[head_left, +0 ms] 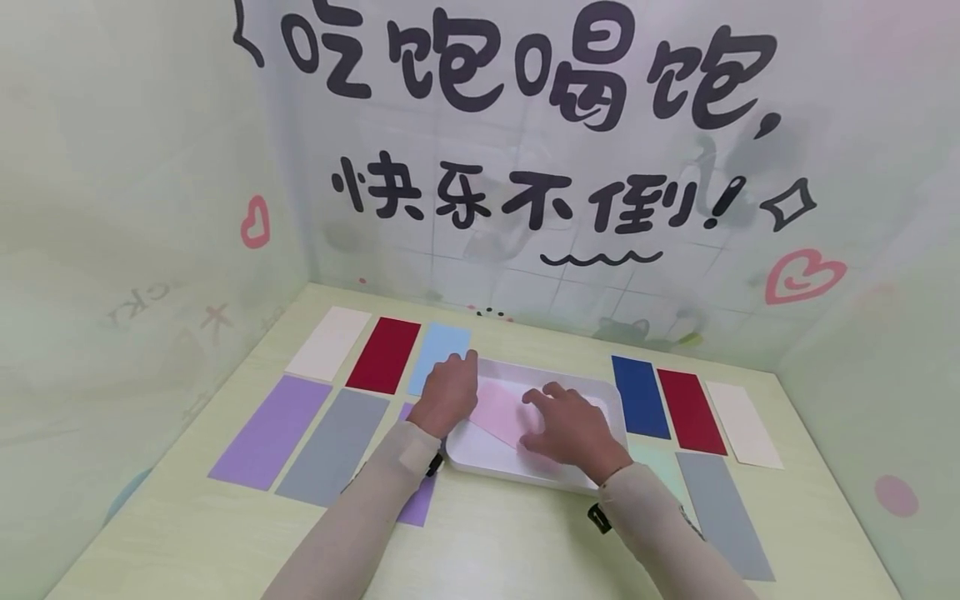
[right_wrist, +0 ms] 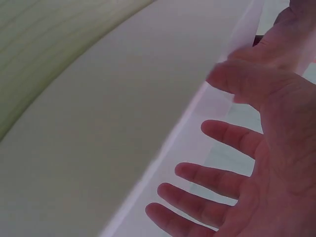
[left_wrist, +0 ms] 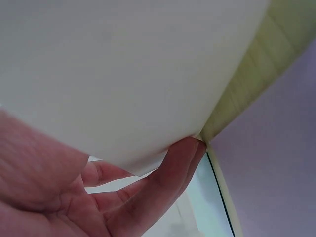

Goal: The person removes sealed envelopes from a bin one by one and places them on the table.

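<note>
A shallow white tray (head_left: 495,473) sits in the middle of the table with a pink sheet (head_left: 497,408) inside it. My left hand (head_left: 450,392) grips the tray's left end; in the left wrist view the fingers (left_wrist: 173,170) bend round its corner. Over the tray's right half is my right hand (head_left: 573,425), fingers spread and slightly bent, near the right end of the pink sheet. In the right wrist view nothing lies between the right hand's fingers (right_wrist: 212,177), which stand apart beside the tray's rim.
Left of the tray lie white, red (head_left: 385,356), light blue (head_left: 437,346), purple (head_left: 272,429) and grey (head_left: 333,446) sheets. On the right are blue (head_left: 640,396), red (head_left: 692,410), white (head_left: 742,423), pale green and grey (head_left: 723,512) ones. A printed curtain (head_left: 480,283) closes off the back.
</note>
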`<action>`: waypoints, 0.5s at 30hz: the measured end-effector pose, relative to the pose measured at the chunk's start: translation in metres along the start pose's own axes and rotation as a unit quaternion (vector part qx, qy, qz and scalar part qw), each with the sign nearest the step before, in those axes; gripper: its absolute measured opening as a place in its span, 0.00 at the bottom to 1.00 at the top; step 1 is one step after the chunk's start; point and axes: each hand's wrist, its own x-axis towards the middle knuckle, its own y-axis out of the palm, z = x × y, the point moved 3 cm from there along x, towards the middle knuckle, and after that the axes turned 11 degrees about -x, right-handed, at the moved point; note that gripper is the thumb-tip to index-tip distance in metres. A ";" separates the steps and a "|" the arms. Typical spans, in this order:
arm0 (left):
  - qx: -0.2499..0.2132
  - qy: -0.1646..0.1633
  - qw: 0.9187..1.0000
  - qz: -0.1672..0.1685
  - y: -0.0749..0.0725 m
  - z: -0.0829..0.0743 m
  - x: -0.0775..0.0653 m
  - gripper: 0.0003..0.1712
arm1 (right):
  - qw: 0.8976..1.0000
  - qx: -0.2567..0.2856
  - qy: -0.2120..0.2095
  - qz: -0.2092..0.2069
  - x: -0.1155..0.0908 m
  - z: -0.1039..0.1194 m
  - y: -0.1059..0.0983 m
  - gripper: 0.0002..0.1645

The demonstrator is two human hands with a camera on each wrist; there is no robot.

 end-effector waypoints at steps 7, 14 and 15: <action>0.005 -0.006 1.000 0.006 0.001 -0.001 0.000 0.29 | 0.999 0.012 -0.034 0.013 0.002 0.005 0.013 0.36; 0.010 0.001 1.000 0.001 -0.002 -0.002 -0.001 0.28 | 0.999 0.019 -0.046 0.002 0.002 0.006 0.014 0.31; 0.009 0.002 1.000 0.001 -0.002 -0.002 -0.001 0.28 | 0.999 0.017 -0.048 0.001 0.002 0.006 0.014 0.30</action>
